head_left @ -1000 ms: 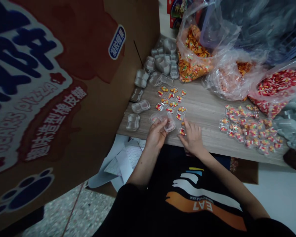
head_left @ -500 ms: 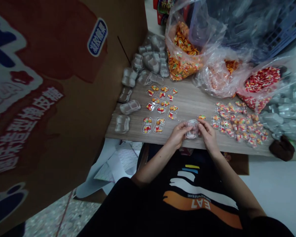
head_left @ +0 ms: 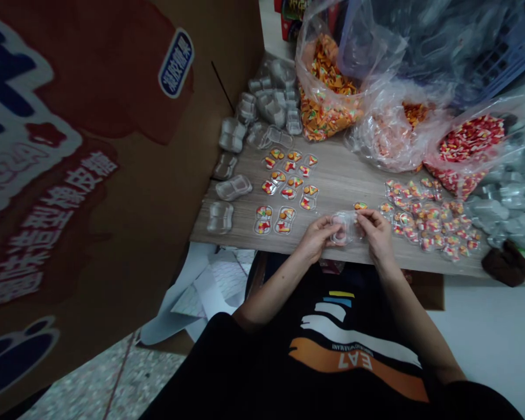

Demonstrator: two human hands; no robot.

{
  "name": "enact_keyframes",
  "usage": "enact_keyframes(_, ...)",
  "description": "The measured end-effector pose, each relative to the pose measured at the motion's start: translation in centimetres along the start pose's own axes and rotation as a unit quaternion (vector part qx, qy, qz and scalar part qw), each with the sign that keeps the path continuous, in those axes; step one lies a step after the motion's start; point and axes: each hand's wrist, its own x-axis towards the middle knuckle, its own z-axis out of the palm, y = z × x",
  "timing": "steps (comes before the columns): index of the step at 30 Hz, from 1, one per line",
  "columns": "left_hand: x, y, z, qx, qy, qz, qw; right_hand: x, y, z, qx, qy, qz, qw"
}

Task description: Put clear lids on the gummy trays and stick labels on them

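Slightly rightward since the earlier frame, the right hand pinches one side of the clear plastic packaging; the left hand grips the other, near the worktop's front edge.

- The left hand, over the front filled trays a second ago, is now right of them with the stack.
- Two front trays, then hidden, show whole.
- The filled tray then under the right hand no longer lies beside them.
- A candy now shows just beyond the right fingers.
- Since half a second ago, the right hand has eased slightly from the left, and more clear plastic shows between.
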Motion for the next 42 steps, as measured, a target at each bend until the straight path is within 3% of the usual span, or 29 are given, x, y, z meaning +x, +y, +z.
enact_keyframes(4,0.0,0.0,-0.1,-0.012,0.023,0.01,1.0,0.5,-0.5,-1.3,0.047,0.013,0.03,0.998)
enact_keyframes(9,-0.1,-0.1,-0.4,-0.026,0.046,0.023,0.998,2.6,0.4,-2.3,0.044,0.124,-0.011,0.991)
enact_keyframes(14,-0.1,0.0,-0.7,-0.032,0.045,0.019,0.998,3.8,2.6,-1.4,-0.102,0.155,-0.069,0.98)
enact_keyframes(19,-0.2,0.4,-0.8,-0.039,0.037,0.015,0.998,3.4,3.4,-1.1,-0.301,0.174,-0.158,0.924)
enact_keyframes(26,-0.2,0.4,-1.0,-0.039,0.036,0.013,0.999,1.7,2.8,-0.6,-0.448,0.133,-0.198,0.861)
enact_keyframes(31,-0.3,0.4,-1.0,-0.046,0.027,0.018,0.998,0.3,3.4,-0.4,-0.533,0.002,-0.283,0.797)
enact_keyframes(34,-0.3,0.4,-1.0,-0.046,0.015,0.022,0.999,0.2,4.3,-1.0,-0.575,-0.043,-0.293,0.763)
enact_keyframes(42,-0.3,0.6,-1.2,-0.04,0.006,0.011,0.999,0.6,4.8,-1.9,-0.609,-0.078,-0.273,0.741)
